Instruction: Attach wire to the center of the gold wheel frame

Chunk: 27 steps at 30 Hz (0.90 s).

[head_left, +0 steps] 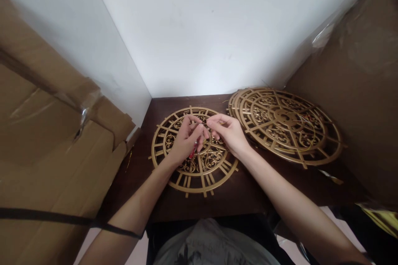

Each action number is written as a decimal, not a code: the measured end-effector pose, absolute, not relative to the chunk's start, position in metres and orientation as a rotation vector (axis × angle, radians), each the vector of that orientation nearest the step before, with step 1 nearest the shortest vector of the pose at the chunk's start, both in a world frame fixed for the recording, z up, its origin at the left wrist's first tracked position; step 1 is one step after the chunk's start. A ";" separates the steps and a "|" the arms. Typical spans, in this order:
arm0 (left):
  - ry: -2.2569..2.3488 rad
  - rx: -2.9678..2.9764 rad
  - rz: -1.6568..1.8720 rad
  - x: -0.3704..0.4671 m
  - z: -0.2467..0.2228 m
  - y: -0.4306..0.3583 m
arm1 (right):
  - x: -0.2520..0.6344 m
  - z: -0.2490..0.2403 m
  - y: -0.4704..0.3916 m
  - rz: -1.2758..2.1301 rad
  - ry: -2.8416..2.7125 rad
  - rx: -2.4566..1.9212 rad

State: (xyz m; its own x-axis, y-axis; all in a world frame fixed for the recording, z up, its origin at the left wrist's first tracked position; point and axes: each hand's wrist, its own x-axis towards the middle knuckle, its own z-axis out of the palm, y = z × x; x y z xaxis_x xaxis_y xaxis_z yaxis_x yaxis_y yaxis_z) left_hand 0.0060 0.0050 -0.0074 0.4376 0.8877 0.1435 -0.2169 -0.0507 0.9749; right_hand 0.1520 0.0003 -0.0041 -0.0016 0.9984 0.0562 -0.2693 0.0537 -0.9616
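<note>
A gold clock-face frame (pixel 183 189) with openwork scrolls and bar numerals lies flat on the dark brown table. Over its middle, my left hand (pixel 186 138) is closed, with a small red-handled tool (pixel 192 152) sticking out below the fingers. The tool's working end is hidden, so its kind cannot be told. Close beside it, my right hand (pixel 229 131) has thumb and fingertips pinched together. Whatever is between those fingertips is too small to make out. The two hands' fingertips nearly meet above the frame.
At the right, several similar gold frames (pixel 273 145) are stacked, with thin gold wire on top. A small brush-like item (pixel 331 177) lies on the table (pixel 248 198) in front of them. Cardboard stands at left (pixel 56 161) and right (pixel 351 70), and a white wall (pixel 214 33) rises behind.
</note>
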 end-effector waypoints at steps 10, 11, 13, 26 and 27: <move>0.789 1.101 1.207 0.001 -0.009 0.012 | 0.156 -0.002 -0.003 1.669 -1.028 -0.622; 0.811 1.076 1.216 0.001 -0.008 0.012 | 0.156 -0.002 -0.003 1.684 -1.056 -0.610; 0.826 1.035 1.221 0.000 -0.005 0.012 | 0.155 -0.003 -0.004 1.683 -1.110 -0.614; 0.974 1.052 1.350 0.001 -0.007 0.013 | 0.142 -0.005 -0.010 1.391 -1.491 -0.738; 0.987 1.042 1.364 0.001 -0.007 0.014 | 0.141 -0.006 -0.010 1.384 -1.514 -0.742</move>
